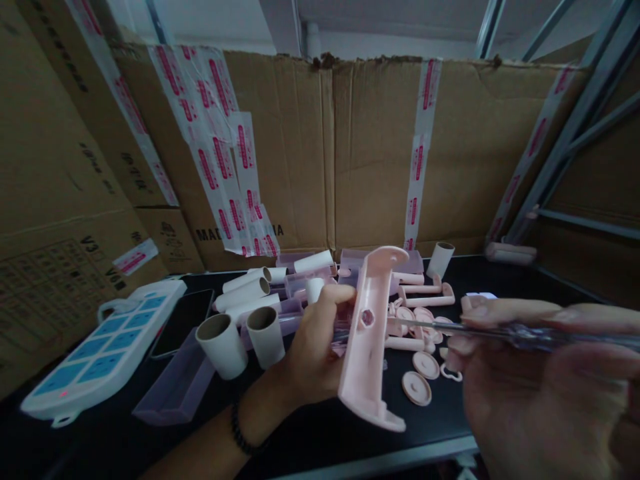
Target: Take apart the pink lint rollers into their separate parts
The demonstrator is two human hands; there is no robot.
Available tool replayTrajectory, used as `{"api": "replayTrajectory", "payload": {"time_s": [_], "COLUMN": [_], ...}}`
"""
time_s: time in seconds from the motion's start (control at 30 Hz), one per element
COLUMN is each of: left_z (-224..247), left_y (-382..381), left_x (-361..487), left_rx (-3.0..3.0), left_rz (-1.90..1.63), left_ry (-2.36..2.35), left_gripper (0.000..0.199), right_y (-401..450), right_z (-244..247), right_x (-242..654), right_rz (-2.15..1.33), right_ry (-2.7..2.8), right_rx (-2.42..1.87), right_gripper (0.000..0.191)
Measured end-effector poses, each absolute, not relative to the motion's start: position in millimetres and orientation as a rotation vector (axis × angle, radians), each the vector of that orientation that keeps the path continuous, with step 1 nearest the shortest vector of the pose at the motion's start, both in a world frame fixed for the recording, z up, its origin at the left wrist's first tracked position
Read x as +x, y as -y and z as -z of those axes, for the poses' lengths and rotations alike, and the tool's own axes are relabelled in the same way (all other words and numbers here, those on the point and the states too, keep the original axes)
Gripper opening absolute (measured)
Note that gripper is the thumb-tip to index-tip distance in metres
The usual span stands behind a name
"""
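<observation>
My left hand (pixel 313 347) is closed around the back of a pale pink plastic bracket (pixel 364 363). The bracket stands nearly upright, with curved lugs at both ends and a round hole in its middle. Something purplish shows behind it, partly hidden by my fingers. In my closed right hand (pixel 545 400) is a screwdriver (pixel 525 335) with a clear purplish handle. Its thin shaft points left towards the bracket's hole; whether the tip touches the bracket I cannot tell. Pink discs (pixel 416 388) and other small pink parts lie on the black table below.
White cardboard tubes (pixel 223 353) stand and lie to the left, among translucent purple trays (pixel 173 393). Farther left are a dark phone (pixel 183 323) and a white power strip (pixel 107 350). Cardboard walls (pixel 300 153) enclose the back and left. A pink U-shaped frame (pixel 427 300) lies at right.
</observation>
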State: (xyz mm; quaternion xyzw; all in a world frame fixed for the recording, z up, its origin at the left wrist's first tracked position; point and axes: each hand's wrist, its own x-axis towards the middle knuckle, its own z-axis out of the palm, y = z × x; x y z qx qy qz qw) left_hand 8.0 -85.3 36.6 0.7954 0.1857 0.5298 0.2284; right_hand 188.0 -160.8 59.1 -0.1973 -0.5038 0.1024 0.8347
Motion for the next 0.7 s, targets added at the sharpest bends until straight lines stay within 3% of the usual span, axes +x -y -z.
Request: {"api": "replayTrajectory", "payload": {"time_s": [0.27,0.7], "left_z": [-52,-50], "left_y": [95,95], "left_x": [10,14], "left_rx": [1.923,1.879], "left_rz": [-1.166,-1.114], "left_ry": [-0.309,-0.251], "left_gripper": [0.056,0.028], "right_y": [155,152], "right_z": [-72,-75], "right_x": [174,183], "right_rz": [-0.283,-0.383], "right_ry": [0.93,1.045], "right_rx": [-0.391,-0.42], "right_gripper": [0.003,0.011]}}
